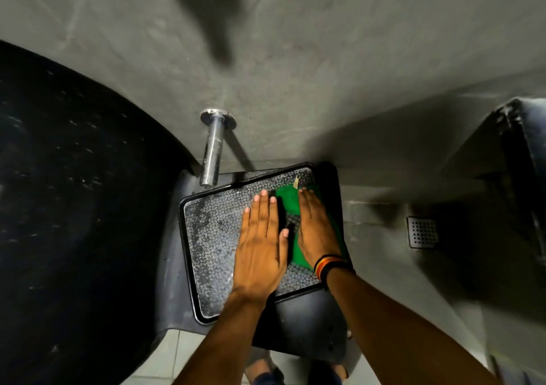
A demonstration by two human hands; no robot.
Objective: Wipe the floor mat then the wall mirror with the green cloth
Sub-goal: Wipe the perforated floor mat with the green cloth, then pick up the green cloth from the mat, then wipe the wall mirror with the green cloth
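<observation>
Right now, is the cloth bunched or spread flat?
Flat: the cloth lies on the mat, pressed under the open right hand.

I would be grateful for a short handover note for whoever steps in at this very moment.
Left hand: flat and open on the mat, holding nothing.
Right hand: flat, pressing the green cloth onto the mat's right side.
The mat lies on a dark stand beside the metal pipe.
Done: wiping of the mat seems under way; how much is covered cannot be told.
Left: finish the mat, then the mirror, which is not in view.
</observation>
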